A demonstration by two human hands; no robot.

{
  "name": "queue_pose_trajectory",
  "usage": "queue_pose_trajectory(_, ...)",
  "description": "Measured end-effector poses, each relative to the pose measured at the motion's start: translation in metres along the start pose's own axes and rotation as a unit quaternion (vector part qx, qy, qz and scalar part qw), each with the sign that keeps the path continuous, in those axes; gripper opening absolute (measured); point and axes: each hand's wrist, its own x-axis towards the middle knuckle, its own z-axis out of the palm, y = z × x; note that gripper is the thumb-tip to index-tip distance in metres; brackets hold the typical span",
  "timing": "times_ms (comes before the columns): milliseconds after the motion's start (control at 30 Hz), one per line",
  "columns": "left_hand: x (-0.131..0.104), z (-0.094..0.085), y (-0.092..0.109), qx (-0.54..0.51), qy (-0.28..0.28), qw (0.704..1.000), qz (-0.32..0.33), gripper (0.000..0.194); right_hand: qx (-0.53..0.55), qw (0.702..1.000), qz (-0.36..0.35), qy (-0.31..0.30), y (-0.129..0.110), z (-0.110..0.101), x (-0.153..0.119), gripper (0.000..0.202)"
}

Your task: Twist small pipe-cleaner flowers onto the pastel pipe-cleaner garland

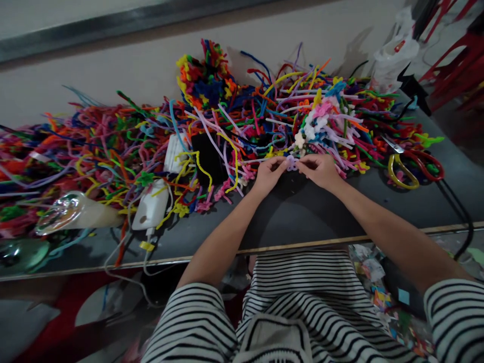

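Between my fingertips is a small lavender pipe-cleaner flower (291, 163), held just above the dark table. My left hand (270, 173) pinches its left side. On the opposite side, my right hand (316, 169) has thumb and forefinger closed on it. Right behind my hands lies a bunch of pipe-cleaner flowers (319, 118) in white, pink, blue and lavender. Loose pipe cleaners (230, 121) of many colours are heaped around and behind it. How the lavender loops are joined is too small to make out.
Scissors (404, 171) with yellow and red handles lie at the right. A white power bank (152, 206) with a cable sits front left, near a clear plastic cup (81, 214) on its side. A white plastic bag (393, 58) stands at the back right. The table edge (302, 245) runs before me.
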Motion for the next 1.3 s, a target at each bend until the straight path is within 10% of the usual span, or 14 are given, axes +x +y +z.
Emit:
queue_pose_trajectory(333, -0.008, 0.006, 0.013, -0.102, 0.022, 0.994, -0.044, 0.042, 0.187, 0.976, 0.079, -0.082, 0.004, 0.002, 0.007, 0.048)
queue_pose_trajectory(567, -0.02, 0.011, 0.023, -0.16, -0.068, 0.984, -0.046, 0.047, 0.256, 0.935, 0.123, -0.21, 0.006, 0.0, 0.006, 0.054)
queue_pose_trajectory(900, -0.008, 0.003, 0.014, -0.046, 0.069, 0.995, -0.055, 0.031, 0.137, 0.989, 0.049, 0.021, 0.011, 0.01, 0.007, 0.045)
queue_pose_trajectory(1067, -0.011, 0.006, 0.016, -0.014, 0.077, 0.996, -0.04, 0.031, 0.043, 0.999, -0.029, -0.009, 0.009, 0.009, 0.003, 0.034)
queue_pose_trajectory(1300, -0.012, 0.012, 0.015, -0.001, 0.079, 0.997, 0.017, 0.025, 0.07, 0.986, 0.032, -0.146, 0.013, 0.012, 0.001, 0.056)
